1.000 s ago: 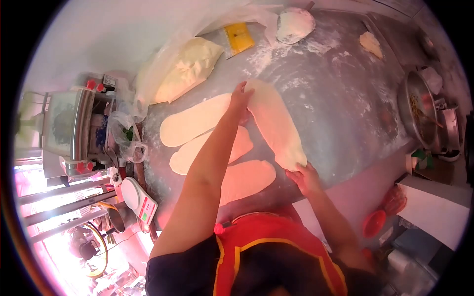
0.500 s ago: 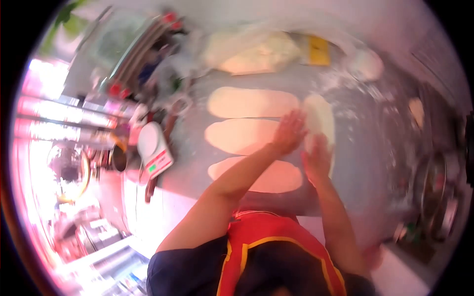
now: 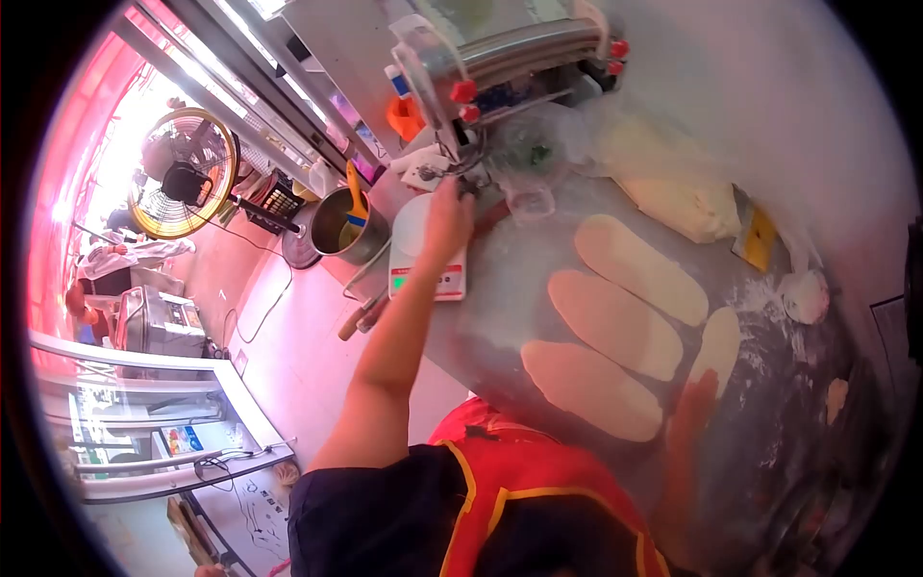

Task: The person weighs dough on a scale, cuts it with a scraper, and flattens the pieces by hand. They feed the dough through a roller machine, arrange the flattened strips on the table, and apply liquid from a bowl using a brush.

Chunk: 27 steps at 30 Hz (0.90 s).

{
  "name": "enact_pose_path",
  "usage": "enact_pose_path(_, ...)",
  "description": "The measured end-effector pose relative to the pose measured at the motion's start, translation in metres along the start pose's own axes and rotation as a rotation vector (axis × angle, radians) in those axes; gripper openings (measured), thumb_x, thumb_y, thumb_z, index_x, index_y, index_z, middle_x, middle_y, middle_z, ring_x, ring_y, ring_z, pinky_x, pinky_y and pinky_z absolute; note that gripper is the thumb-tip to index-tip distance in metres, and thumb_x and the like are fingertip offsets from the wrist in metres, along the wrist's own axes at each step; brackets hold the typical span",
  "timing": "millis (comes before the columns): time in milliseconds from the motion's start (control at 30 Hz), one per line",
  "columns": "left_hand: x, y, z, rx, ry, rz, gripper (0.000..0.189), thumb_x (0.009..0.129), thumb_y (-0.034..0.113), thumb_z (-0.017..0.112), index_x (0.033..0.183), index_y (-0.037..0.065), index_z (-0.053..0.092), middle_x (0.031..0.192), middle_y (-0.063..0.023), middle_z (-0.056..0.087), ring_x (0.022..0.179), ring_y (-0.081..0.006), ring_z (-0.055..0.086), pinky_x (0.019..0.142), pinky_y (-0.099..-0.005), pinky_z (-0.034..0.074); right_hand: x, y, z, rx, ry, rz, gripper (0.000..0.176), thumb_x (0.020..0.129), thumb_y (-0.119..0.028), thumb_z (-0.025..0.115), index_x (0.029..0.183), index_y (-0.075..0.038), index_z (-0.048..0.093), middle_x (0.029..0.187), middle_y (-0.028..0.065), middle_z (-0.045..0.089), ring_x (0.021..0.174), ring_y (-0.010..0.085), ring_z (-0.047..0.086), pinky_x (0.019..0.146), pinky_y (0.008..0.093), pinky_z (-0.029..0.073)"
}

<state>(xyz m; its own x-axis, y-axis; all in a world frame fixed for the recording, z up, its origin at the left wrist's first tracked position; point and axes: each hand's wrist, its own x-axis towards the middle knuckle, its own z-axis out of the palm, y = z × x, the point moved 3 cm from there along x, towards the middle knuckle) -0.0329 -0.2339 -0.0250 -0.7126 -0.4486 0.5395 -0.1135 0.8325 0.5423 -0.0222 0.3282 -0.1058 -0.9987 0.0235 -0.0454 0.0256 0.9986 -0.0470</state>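
My left hand [image 3: 448, 223] is stretched forward past the white kitchen scale [image 3: 411, 240], its fingers drawn together at a small dark thing I cannot make out, below the dough-rolling machine [image 3: 534, 48]. On the right, my right hand [image 3: 697, 404] lies open at the near end of a flat oval dough piece [image 3: 721, 344]. Beside it three more flattened dough ovals lie in a row: the far one [image 3: 639, 269], the middle one [image 3: 615, 322] and the near one [image 3: 591, 389]. All rest on the grey worktop [image 3: 490, 337].
A large lump of dough [image 3: 678, 197] sits under plastic at the back, next to a yellow scraper [image 3: 757, 240]. Flour and a white bag [image 3: 804, 293] are on the right. A metal pot [image 3: 348, 231] with an orange-handled tool stands left of the scale; a fan [image 3: 183, 173] is farther off.
My left hand has left the dough and reached far forward-left past the scale. My right hand stays by the right-hand dough piece. The view has turned left.
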Motion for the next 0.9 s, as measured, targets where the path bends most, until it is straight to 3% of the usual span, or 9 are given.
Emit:
enact_pose_path(67,0.038,-0.062,-0.01,-0.023,-0.119,-0.109,0.03,0.088,0.014,0.048,0.111,-0.007,0.046,0.108,-0.0284,0.054,0.101,-0.0447,0.051,0.088,-0.0465,0.041,0.0,-0.029,-0.034,-0.022,-0.114,0.106,0.054,0.096,-0.026,0.043,0.138,0.004,0.028,0.142,0.0214,0.032,0.133,0.034,0.029,0.109,0.038,0.024)
enact_pose_path(167,0.074,-0.107,-0.006,0.032,-0.24,-0.04,0.027,0.088,0.015,0.046,0.106,-0.006,0.048,0.104,-0.0273,0.055,0.098,-0.0454,0.051,0.086,-0.0469,0.042,-0.007,-0.046,-0.018,0.622,0.22,0.059,0.052,0.095,-0.024,0.042,0.138,0.003,0.029,0.142,0.0207,0.033,0.133,0.033,0.03,0.109,0.0386,0.023)
enact_pose_path(300,0.085,-0.139,0.013,0.418,-0.617,0.225,0.028,0.089,0.021,0.044,0.099,-0.003,0.054,0.099,-0.0252,0.057,0.098,-0.0401,0.053,0.087,-0.0454,0.043,-0.01,-0.124,-0.017,0.601,0.2,-0.141,0.052,0.095,-0.022,0.042,0.139,0.002,0.028,0.141,0.0203,0.033,0.132,0.0338,0.03,0.11,0.0393,0.022)
enact_pose_path(500,0.071,-0.159,0.017,0.208,-0.372,0.145,0.023,0.088,0.022,0.049,0.099,0.004,0.057,0.105,-0.02,0.059,0.099,-0.0355,0.056,0.087,-0.0438,0.044,-0.02,-0.278,-0.052,0.737,0.034,-0.455,0.051,0.091,-0.014,0.049,0.136,0.002,0.032,0.137,0.0218,0.037,0.128,0.0359,0.035,0.105,0.0412,0.029)
enact_pose_path(567,0.051,-0.09,-0.055,-0.349,-0.303,-0.038,0.023,0.085,0.016,0.055,0.103,0.003,0.057,0.105,-0.0172,0.059,0.1,-0.0351,0.055,0.087,-0.0423,0.043,-0.022,-0.327,-0.06,0.705,0.026,-0.655,0.05,0.089,-0.01,0.052,0.134,0.002,0.035,0.134,0.022,0.04,0.126,0.0358,0.038,0.103,0.0408,0.033)
enact_pose_path(633,0.029,-0.059,-0.129,-0.088,-0.078,0.077,0.026,0.084,0.015,0.06,0.106,0.002,0.056,0.106,-0.016,0.059,0.102,-0.0347,0.053,0.087,-0.041,0.043,-0.022,-0.372,-0.066,0.756,0.013,-0.752,0.049,0.087,-0.008,0.054,0.133,0.001,0.037,0.132,0.0212,0.043,0.122,0.0348,0.043,0.099,0.0395,0.037)
enact_pose_path(767,-0.021,-0.148,-0.208,0.379,0.36,-0.247,0.03,0.084,0.02,0.063,0.106,0.001,0.057,0.097,-0.0171,0.06,0.095,-0.0307,0.057,0.08,-0.0383,0.045,-0.02,-0.452,-0.078,0.951,-0.127,-0.853,0.049,0.086,-0.006,0.055,0.132,-0.002,0.039,0.128,0.019,0.047,0.112,0.0312,0.049,0.093,0.0367,0.041)
enact_pose_path(867,-0.041,-0.201,-0.212,0.262,-0.186,-0.71,0.026,0.084,0.021,0.061,0.093,-0.004,0.059,0.073,-0.0137,0.061,0.07,-0.028,0.062,0.064,-0.0348,0.049,-0.017,-0.516,-0.084,1.063,-0.175,-0.964,0.049,0.084,-0.005,0.056,0.131,-0.004,0.042,0.123,0.0174,0.051,0.104,0.0281,0.054,0.088,0.0352,0.044)
enact_pose_path(900,-0.046,-0.217,-0.209,0.113,-0.144,-0.766,0.025,0.085,0.02,0.06,0.088,-0.005,0.059,0.068,-0.0132,0.059,0.063,-0.0263,0.061,0.058,-0.0337,0.048,-0.016,-0.535,-0.085,1.101,-0.203,-0.986,0.049,0.083,-0.005,0.057,0.131,-0.004,0.042,0.122,0.0173,0.051,0.103,0.0277,0.054,0.088,0.0352,0.044)
